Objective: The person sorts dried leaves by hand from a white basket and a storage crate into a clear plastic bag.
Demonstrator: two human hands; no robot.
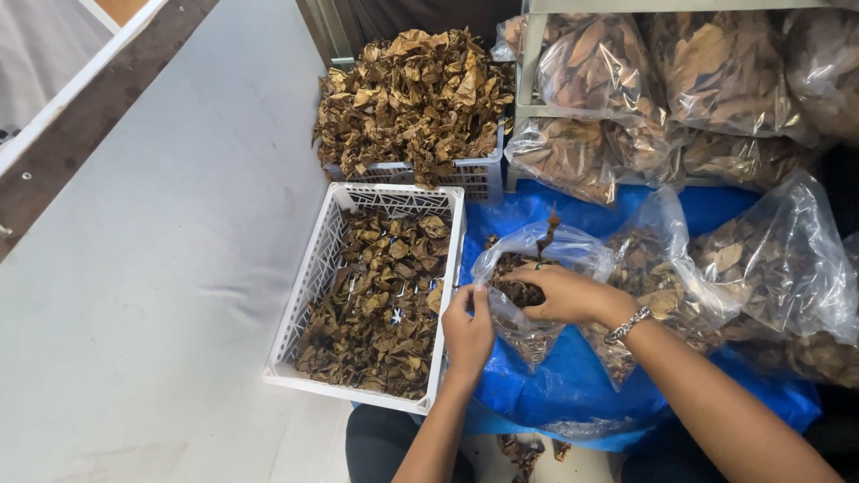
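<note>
A clear plastic bag [528,335] partly filled with dried brown leaves rests on a blue sheet [555,385]. My left hand [467,331] pinches the bag's near left rim, holding it open. My right hand [559,293], with a metal bracelet at the wrist, reaches into the bag's mouth and its fingers are closed on a few dried leaves [519,291]. Just left of the bag stands a white plastic crate [309,295] about half full of folded dried leaves.
A second white crate [474,174] heaped with dried leaves stands behind the first. Several clear bags of leaves [769,268] lie at the right and fill a metal rack [530,63] at the back. A grey floor [161,268] stretches to the left.
</note>
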